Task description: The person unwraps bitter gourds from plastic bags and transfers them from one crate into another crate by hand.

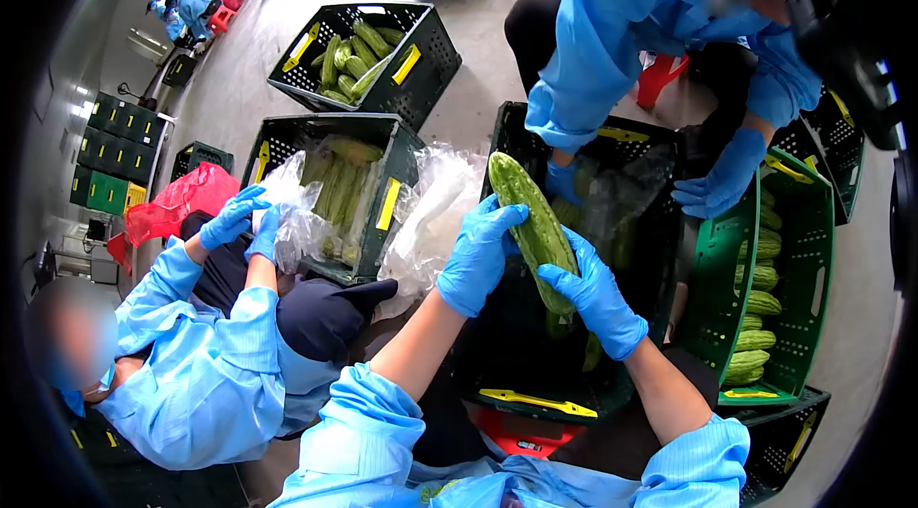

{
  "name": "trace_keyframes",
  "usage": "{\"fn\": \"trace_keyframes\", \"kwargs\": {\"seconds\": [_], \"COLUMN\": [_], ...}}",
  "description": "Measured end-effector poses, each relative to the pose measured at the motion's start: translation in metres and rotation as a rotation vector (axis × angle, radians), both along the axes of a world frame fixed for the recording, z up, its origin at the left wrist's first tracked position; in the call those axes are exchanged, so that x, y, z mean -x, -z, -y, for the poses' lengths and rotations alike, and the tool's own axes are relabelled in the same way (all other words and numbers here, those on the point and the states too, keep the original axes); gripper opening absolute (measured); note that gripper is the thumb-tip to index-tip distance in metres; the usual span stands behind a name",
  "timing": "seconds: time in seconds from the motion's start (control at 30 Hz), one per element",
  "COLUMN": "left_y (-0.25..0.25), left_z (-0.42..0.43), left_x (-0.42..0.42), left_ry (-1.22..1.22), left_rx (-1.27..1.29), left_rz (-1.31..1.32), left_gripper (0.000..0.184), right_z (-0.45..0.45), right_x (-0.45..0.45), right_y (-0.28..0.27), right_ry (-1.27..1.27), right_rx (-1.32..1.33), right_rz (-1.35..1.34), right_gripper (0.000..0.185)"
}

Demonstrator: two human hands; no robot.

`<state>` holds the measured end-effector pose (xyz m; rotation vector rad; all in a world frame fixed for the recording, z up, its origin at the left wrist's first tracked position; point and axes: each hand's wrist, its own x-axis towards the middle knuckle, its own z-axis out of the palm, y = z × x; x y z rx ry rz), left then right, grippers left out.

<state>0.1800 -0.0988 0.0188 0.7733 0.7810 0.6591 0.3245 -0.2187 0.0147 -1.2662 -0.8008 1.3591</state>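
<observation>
One long green bitter gourd (532, 226) is held tilted above a dark crate (507, 345). My left hand (480, 254), in a blue glove, grips its left side near the upper half. My right hand (598, 293), gloved too, closes on its lower right side. Inside the crate under it lie more gourds, partly hidden by my hands, and a clear plastic bag (631, 185). A co-worker's gloved hand (564, 181) reaches into the far part of this crate.
A green crate of gourds (813, 317) stands at the right, near the co-worker's other hand (717, 178). At the left, another person (206, 364) handles plastic by a crate of gourds (368, 269). Clear plastic (435, 211) lies between crates. Another gourd crate (435, 63) stands farther back.
</observation>
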Motion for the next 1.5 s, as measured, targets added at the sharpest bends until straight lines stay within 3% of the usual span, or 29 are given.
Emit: {"fn": "trace_keyframes", "kwargs": {"seconds": [0.23,0.37,0.7,0.83,0.93,0.97,1.17,1.37,1.5], "left_y": [-0.005,0.003,-0.009,-0.012,-0.012,-0.012,-0.009,-0.022,-0.025], "left_z": [-0.004,-0.003,0.002,-0.005,-0.005,-0.006,0.005,0.016,0.017], "left_x": [-0.007,-0.004,0.002,0.002,-0.002,-0.002,-0.012,-0.021,-0.018], "left_ry": [0.064,0.023,-0.017,0.058,0.050,0.083,0.101,0.029,-0.008], "left_rx": [0.071,0.015,-0.127,0.006,0.070,0.089,-0.036,-0.208,-0.256], "left_rz": [0.092,0.092,0.022,0.033,0.174,0.163,0.087,-0.010,-0.066], "left_gripper": [0.045,0.051,0.052,0.046,0.051,0.062,0.077,0.080,0.078], "right_z": [-0.021,-0.021,-0.019,-0.023,-0.024,-0.024,-0.019,-0.015,-0.018], "right_x": [0.002,0.009,0.017,0.008,0.001,0.000,0.000,0.013,0.016], "right_y": [0.018,0.016,0.011,-0.006,-0.005,-0.012,0.011,0.007,0.008], "right_ry": [0.078,0.050,-0.007,0.054,0.070,0.074,0.118,0.113,0.099], "right_rx": [-0.074,-0.137,-0.109,0.029,0.043,0.043,0.003,-0.109,-0.064], "right_rz": [-0.004,0.109,0.069,-0.335,-0.324,-0.292,-0.230,0.056,-0.055], "right_gripper": [0.070,0.072,0.075,0.063,0.062,0.062,0.068,0.069,0.070]}}
